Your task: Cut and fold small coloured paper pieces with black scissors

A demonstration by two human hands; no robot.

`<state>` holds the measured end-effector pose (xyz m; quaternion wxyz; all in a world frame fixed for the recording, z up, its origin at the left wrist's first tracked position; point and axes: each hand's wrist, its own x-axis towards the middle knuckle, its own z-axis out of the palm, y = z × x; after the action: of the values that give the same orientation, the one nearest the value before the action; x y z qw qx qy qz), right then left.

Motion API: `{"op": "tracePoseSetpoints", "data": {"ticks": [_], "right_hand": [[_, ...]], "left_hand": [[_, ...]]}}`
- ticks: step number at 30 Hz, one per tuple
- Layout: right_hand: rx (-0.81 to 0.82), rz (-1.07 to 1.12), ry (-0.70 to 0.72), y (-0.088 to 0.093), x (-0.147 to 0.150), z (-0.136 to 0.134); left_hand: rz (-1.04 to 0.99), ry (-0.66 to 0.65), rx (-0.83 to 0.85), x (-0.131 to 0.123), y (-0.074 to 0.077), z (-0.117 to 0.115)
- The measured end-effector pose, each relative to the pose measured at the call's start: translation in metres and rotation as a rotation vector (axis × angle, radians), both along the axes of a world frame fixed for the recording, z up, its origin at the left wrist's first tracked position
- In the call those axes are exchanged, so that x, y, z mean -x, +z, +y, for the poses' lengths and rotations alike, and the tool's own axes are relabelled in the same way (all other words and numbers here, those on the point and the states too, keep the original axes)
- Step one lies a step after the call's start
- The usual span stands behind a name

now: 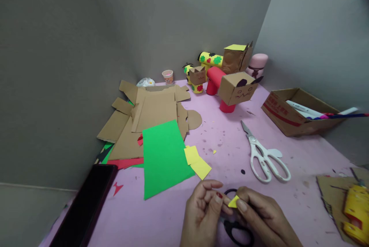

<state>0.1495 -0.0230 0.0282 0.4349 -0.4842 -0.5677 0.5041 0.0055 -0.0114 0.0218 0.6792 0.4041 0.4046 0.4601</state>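
Note:
My right hand (263, 214) pinches a small folded piece of yellow paper (233, 202) between thumb and finger. Close beside it, my left hand (203, 212) is curled, its thumb pressed to the fingers; a small red patch shows at the thumb tip. Whether the left fingers hold anything is hidden. Black-handled scissors (240, 234) lie under and between my hands, their blades out of sight. Two yellow paper pieces (201, 167) rest ahead of my left hand, partly against a green sheet (165, 158).
White-handled scissors (261, 156) lie ahead on the right, near a cardboard box of markers (288, 124). A yellow glue gun (357, 212) rests on cardboard at far right. Flattened cardboard (157, 110) and a phone (86, 204) are left. Behind stands a red cardboard-headed animal (238, 87).

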Motion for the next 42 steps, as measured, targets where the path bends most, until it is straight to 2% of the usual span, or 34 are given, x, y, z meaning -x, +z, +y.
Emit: {"op": "tracePoseSetpoints", "data": {"ticks": [3, 6, 9, 12, 16, 23, 25, 31, 35, 39, 42], "right_hand": [[-0.019, -0.008, -0.013, 0.0, 0.0, 0.0], [-0.035, -0.039, -0.002, -0.005, 0.0, -0.001], [-0.066, -0.057, 0.017, -0.009, 0.0, -0.002], [-0.147, -0.103, 0.007, -0.009, -0.001, -0.003], [-0.253, -0.185, 0.023, -0.004, -0.001, -0.004], [-0.1, -0.051, -0.02, -0.005, 0.001, -0.003], [-0.097, -0.053, -0.038, -0.006, 0.001, -0.003], [-0.119, -0.055, -0.04, -0.008, 0.001, -0.004], [-0.111, -0.083, -0.031, -0.012, 0.003, -0.004], [-0.162, -0.136, -0.082, -0.013, 0.004, -0.005], [-0.091, -0.102, -0.079, -0.011, 0.003, -0.005]], "left_hand": [[0.137, -0.04, -0.083, 0.002, 0.0, 0.001], [0.404, -0.019, -0.31, 0.004, -0.001, 0.0], [0.553, 0.017, -0.472, 0.004, -0.003, -0.003], [0.563, 0.029, -0.455, 0.001, -0.006, -0.006], [0.468, 0.018, -0.327, -0.004, -0.009, -0.008], [0.156, -0.074, -0.072, -0.004, -0.004, -0.003], [0.167, -0.059, -0.105, -0.002, -0.002, -0.003], [0.435, 0.069, -0.357, 0.002, -0.006, -0.005], [0.502, 0.093, -0.391, 0.0, -0.012, -0.007], [0.586, 0.093, -0.427, -0.003, -0.015, -0.008], [0.603, 0.072, -0.429, -0.004, -0.016, -0.007]]}}
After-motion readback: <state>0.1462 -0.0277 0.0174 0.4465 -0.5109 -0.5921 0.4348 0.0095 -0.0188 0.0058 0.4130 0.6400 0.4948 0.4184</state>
